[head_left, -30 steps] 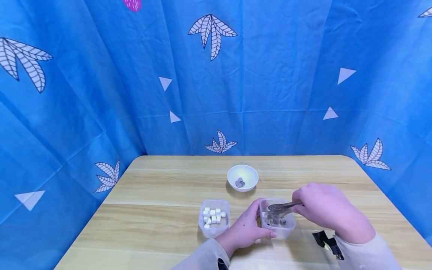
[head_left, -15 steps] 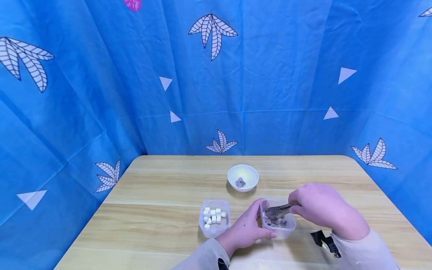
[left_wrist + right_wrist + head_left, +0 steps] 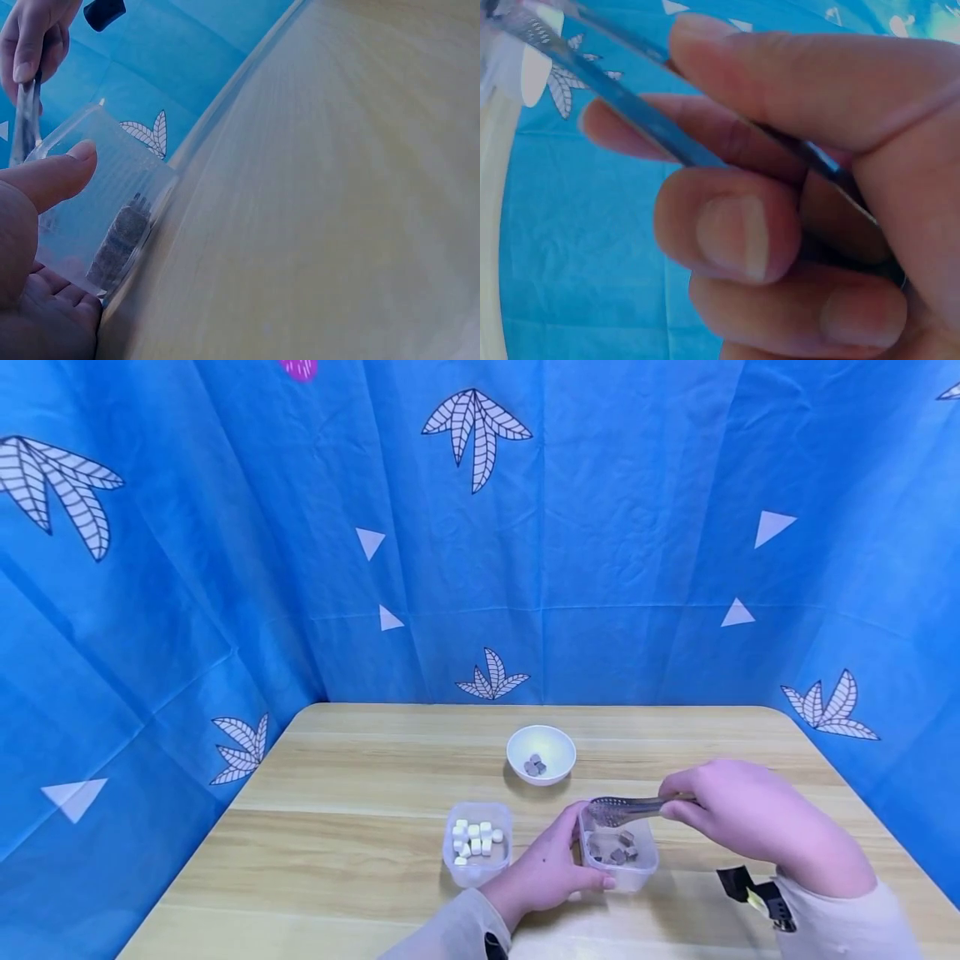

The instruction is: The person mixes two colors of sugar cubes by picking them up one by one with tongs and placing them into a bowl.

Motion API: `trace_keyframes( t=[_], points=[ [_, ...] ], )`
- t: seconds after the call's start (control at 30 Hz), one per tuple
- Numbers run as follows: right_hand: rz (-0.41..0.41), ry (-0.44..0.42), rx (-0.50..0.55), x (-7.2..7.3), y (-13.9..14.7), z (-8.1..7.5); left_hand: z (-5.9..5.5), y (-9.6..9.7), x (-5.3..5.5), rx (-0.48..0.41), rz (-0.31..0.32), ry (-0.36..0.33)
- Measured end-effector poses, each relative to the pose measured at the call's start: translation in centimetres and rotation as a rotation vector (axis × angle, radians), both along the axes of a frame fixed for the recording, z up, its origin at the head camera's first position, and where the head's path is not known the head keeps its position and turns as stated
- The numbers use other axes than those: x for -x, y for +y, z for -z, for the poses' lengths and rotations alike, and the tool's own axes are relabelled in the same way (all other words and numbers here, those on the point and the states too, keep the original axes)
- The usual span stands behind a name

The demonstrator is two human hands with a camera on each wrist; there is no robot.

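Observation:
My left hand (image 3: 543,867) grips a clear plastic container (image 3: 636,878) from its left side, thumb along the near wall. Dark brownish-grey cubes (image 3: 621,855) lie on its floor; the left wrist view shows several stacked against the wall (image 3: 120,244). In my right hand (image 3: 757,817) is a pair of metal tongs (image 3: 637,808), pinched between thumb and fingers. Their perforated tips hang over the container's far left part. In the right wrist view the two tong arms (image 3: 622,97) stand apart, and the tips run into the upper left corner, where what lies between them is blurred.
Left of my left hand stands a second clear container (image 3: 480,878) with several white cubes (image 3: 474,843). Behind both is a white bowl (image 3: 551,745) holding a few grey-brown pieces (image 3: 535,767). A blue curtain (image 3: 622,527) surrounds the wooden table (image 3: 337,843).
My right hand has drawn back to the right and lifted the tongs from among the cubes up toward the container's rim. My left hand keeps its grip in place.

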State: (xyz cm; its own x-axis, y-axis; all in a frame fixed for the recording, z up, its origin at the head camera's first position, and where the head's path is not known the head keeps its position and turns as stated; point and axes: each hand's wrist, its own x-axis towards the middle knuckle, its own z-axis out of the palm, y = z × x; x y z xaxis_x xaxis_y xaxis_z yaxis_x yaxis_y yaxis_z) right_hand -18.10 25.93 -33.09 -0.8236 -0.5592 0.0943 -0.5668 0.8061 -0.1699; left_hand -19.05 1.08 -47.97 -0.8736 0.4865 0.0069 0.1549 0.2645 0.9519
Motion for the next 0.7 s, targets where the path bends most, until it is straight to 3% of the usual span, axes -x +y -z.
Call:
trace_keyframes(
  t=[0.3,0.7],
  points=[
    [-0.003,0.197,0.051,0.8,0.3,0.0,0.0,0.0,-0.1,0.036,-0.027,-0.021],
    [0.147,0.256,0.135,4.2,-1.5,4.2,0.2,-0.1,-0.1,0.049,-0.013,-0.006]
  ],
)
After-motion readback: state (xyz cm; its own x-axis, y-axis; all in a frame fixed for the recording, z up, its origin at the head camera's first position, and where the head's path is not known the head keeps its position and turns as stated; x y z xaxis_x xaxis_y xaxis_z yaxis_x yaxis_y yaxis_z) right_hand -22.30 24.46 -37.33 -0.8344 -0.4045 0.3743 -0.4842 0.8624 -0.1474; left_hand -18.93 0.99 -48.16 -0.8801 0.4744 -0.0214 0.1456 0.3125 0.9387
